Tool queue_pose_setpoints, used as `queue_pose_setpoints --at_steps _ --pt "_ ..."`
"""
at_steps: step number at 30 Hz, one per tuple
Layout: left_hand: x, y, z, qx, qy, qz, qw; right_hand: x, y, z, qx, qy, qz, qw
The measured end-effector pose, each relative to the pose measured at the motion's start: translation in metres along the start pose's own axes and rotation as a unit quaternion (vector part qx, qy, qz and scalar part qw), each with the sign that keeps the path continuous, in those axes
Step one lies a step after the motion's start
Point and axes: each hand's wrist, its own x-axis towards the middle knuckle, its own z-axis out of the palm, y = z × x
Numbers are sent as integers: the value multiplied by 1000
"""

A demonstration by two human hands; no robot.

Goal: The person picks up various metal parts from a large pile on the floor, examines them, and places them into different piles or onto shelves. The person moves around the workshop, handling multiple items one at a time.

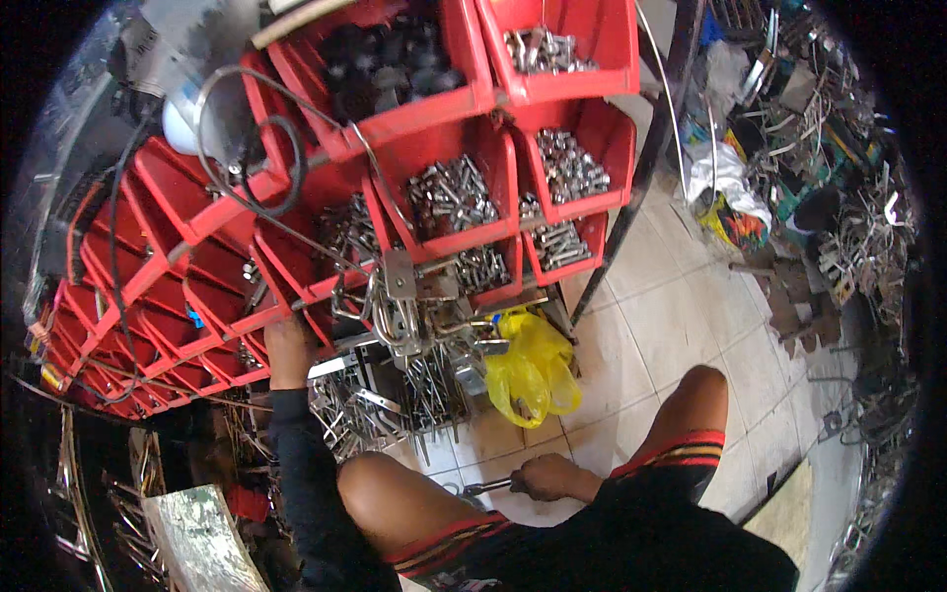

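Observation:
My left hand [289, 352] reaches up to the front of a red bin [237, 321] in the rack, its fingers mostly hidden by the bin wall and shadow. Low in the middle, between my knees, my right hand [548, 478] is closed around a slim dark metal hand tool [487, 486]. The tool's end points left; its exact kind is too small to make out. Right of my left hand hang several bent metal hooks and brackets [400, 311]. Below them lie long metal rods and bolts [426, 390].
Bins higher up hold bolts [452, 194], short metal fasteners [570, 166] and black parts [390, 64]. A yellow plastic bag [533, 370] sits beside the rods. A cable loop [202, 109] hangs before the bins. Scrap metal [868, 237] piles up on the tiled floor [681, 316] at right.

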Motion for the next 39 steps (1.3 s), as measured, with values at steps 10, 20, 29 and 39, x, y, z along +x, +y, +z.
queue_pose_setpoints --at_steps 10,20,29,39 --pt "-4 -8 25 62 -61 -112 990 -12 -1 -26 -21 45 -7 999" --pt "-7 27 -7 -95 -42 -173 979 -10 10 -15 -20 73 20 997" --pt "-16 40 -24 -150 20 -111 982 -4 11 -3 -70 67 47 994" --pt "-24 47 -36 -182 0 -159 970 16 15 2 -93 63 11 994"
